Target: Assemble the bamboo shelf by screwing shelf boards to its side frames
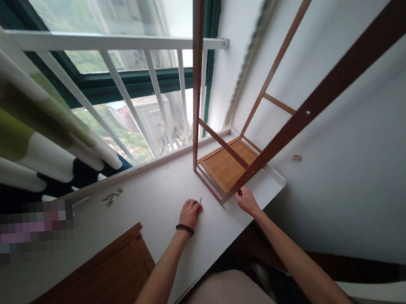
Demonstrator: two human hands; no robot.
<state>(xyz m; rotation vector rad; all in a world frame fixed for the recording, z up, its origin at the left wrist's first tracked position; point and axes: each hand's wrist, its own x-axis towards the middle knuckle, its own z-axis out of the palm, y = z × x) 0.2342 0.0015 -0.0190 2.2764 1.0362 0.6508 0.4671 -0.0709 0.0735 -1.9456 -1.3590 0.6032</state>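
Observation:
My left hand [190, 213], with a dark bead bracelet at the wrist, is closed over the white ledge. A thin grey metal rod [200, 201] sticks up from its fingertips; whether it is a screw or a hex key cannot be told. My right hand [247, 201] is closed at the near lower corner of a tall brown wooden rack frame [227, 194], beside the foot of its front post. What its fingers grip is hidden. The rack stands upright on the ledge, with a slatless wooden shelf panel [226, 166] low inside it.
Several small screws or pins [112, 197] lie scattered on the white ledge [164, 191]. A dark brown wooden panel [103, 274] rests at the left front. White window railings [122, 42] and a patterned curtain [20, 123] border the far side. A white wall [363, 159] rises at right.

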